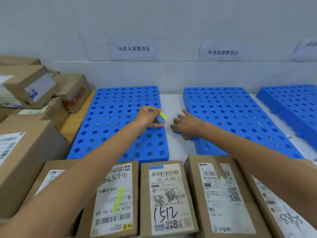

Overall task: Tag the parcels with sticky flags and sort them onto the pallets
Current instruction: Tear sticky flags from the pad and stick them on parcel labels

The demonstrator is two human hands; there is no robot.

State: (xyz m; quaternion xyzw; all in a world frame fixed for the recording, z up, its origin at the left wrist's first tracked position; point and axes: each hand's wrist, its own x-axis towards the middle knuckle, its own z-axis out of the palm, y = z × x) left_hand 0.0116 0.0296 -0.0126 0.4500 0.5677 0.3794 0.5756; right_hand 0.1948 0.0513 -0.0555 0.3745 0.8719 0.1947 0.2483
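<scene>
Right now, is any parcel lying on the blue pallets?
No: the parcels lie in a row in front of the pallets, whose holed tops bear no box.

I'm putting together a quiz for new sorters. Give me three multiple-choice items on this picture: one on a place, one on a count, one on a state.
1. Which front parcel already carries a flag? A the one marked 1512; B the one marked 502B; C the one marked SF.
2. How many blue pallets show? A one; B two; C three.
3. What is the left hand doing? A lying flat on a parcel; B pinching a pad of flags; C hanging empty.
Key: 1B, the yellow-green strip lies on the 502B label; 2C, one left, one in the middle, one cut off at the right; 3B, its fingers close on the pad.
</scene>
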